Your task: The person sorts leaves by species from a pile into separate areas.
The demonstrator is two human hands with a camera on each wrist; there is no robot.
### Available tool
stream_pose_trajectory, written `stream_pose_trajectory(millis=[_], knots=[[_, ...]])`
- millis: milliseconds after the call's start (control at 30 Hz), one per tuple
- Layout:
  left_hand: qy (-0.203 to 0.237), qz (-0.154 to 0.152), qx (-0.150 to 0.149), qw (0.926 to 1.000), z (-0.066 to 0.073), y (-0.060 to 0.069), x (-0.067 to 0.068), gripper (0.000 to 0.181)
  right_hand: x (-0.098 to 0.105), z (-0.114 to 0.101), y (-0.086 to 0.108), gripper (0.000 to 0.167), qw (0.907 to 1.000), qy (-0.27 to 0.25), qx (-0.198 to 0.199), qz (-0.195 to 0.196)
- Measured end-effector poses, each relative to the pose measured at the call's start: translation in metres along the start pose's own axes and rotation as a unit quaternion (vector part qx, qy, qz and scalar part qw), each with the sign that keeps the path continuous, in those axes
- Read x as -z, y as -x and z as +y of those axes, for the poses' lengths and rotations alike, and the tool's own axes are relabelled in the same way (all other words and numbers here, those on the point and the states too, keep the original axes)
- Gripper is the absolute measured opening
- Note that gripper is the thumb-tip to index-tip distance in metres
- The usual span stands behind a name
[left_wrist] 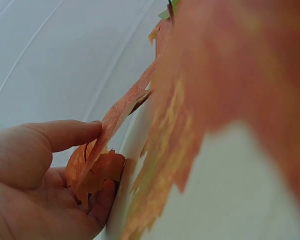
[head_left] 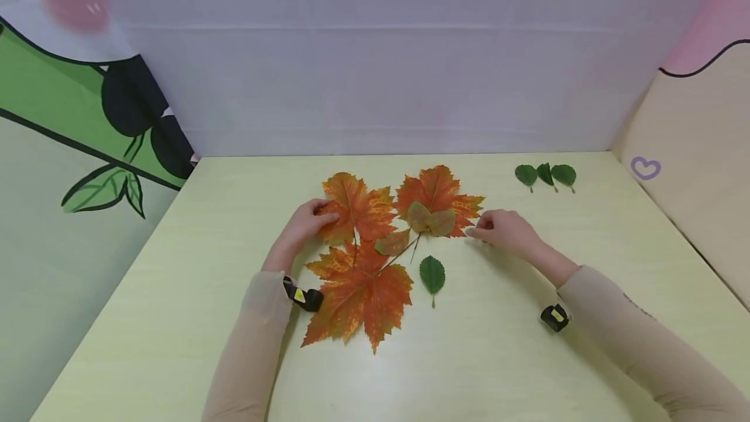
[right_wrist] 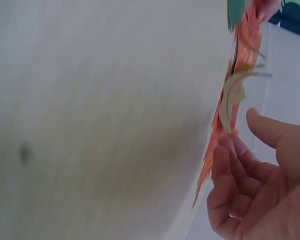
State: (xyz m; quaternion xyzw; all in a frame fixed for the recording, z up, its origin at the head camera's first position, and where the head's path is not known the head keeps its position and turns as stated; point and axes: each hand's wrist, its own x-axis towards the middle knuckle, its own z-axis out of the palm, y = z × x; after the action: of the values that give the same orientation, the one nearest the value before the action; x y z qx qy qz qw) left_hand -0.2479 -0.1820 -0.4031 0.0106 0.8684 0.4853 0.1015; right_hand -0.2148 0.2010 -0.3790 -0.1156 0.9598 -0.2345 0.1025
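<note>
Three orange maple leaves lie together on the table: one at the upper left (head_left: 349,204), one at the upper right (head_left: 436,187) and a larger one in front (head_left: 366,292). My left hand (head_left: 307,220) pinches the left edge of the upper-left leaf; in the left wrist view its thumb (left_wrist: 75,134) lies over the leaf and other fingers are beneath. Beside the right tip of the upper-right leaf is my right hand (head_left: 506,232), its thumb apart from loosely bent fingers (right_wrist: 235,165), holding nothing visible. Two brownish-green small leaves (head_left: 441,222) lie on the upper-right leaf; another (head_left: 392,243) lies between the maple leaves.
A single green leaf (head_left: 432,273) lies right of the front maple leaf. Three more green leaves (head_left: 545,174) sit in a row at the table's back right. A pale cloth wall (head_left: 398,83) rises behind the table (head_left: 498,357), and printed panels stand at both sides.
</note>
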Motion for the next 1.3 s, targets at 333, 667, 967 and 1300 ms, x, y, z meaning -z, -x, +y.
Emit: stream_pose_trajectory(millis=[333, 667, 967, 1300], knots=[[0.002, -0.003, 0.014, 0.9999, 0.003, -0.002, 0.001, 0.054, -0.038, -0.052, 0.028, 0.049, 0.9981, 0.043, 0.010, -0.043], [0.003, -0.002, 0.011, 0.9999, 0.003, -0.003, 0.000, 0.053, -0.045, -0.066, 0.032, 0.051, 0.9942, 0.101, 0.017, -0.035], [0.005, -0.001, 0.013, 0.9999, 0.001, -0.002, 0.002, 0.053, -0.045, -0.061, 0.032, 0.041, 0.9964, 0.067, 0.026, -0.045], [0.001, 0.001, 0.005, 1.0000, 0.001, -0.002, 0.002, 0.052, -0.037, -0.047, 0.033, 0.026, 0.9961, 0.050, 0.036, -0.062]])
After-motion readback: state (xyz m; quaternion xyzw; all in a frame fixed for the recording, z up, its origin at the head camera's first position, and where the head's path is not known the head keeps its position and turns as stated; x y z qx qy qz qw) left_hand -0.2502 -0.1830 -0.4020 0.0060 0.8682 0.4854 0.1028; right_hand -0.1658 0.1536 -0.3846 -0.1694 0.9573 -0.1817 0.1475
